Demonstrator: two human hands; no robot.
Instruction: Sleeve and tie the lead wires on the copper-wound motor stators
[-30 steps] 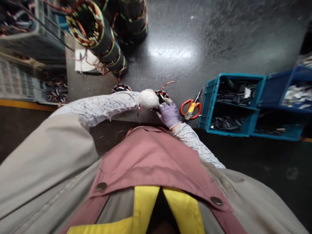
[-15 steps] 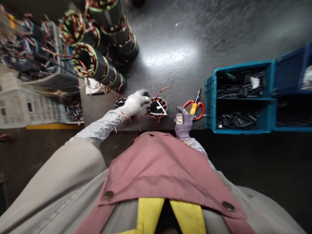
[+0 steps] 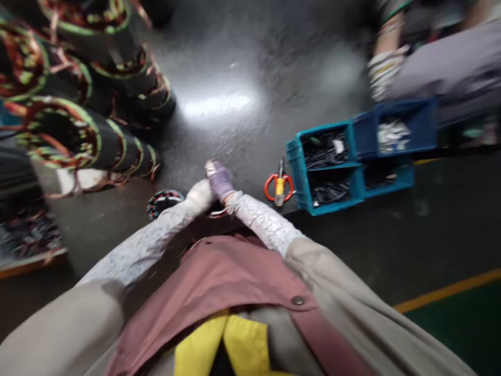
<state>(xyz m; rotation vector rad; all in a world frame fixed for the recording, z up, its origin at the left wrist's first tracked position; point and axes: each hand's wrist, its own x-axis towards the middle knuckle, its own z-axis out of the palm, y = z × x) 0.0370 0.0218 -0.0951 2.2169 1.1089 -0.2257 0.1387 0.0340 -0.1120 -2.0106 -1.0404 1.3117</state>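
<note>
just under the fingers of the left hand (image 3: 200,196) and right hand (image 3: 220,181), a mostly hidden ring (image 3: 217,213) seems mid-handling, not finished; whether they grip it, i cannot tell.

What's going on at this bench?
A person in gloves has both hands together at the table's near edge: left hand in white, right hand in purple, over a partly hidden wire-wound ring. Blur hides their exact grip. Another wound ring lies beside the left forearm. Wound cylinders are stacked on the left; a yellow-handled tool lies over red handles on the right, beside a teal bin.
</note>
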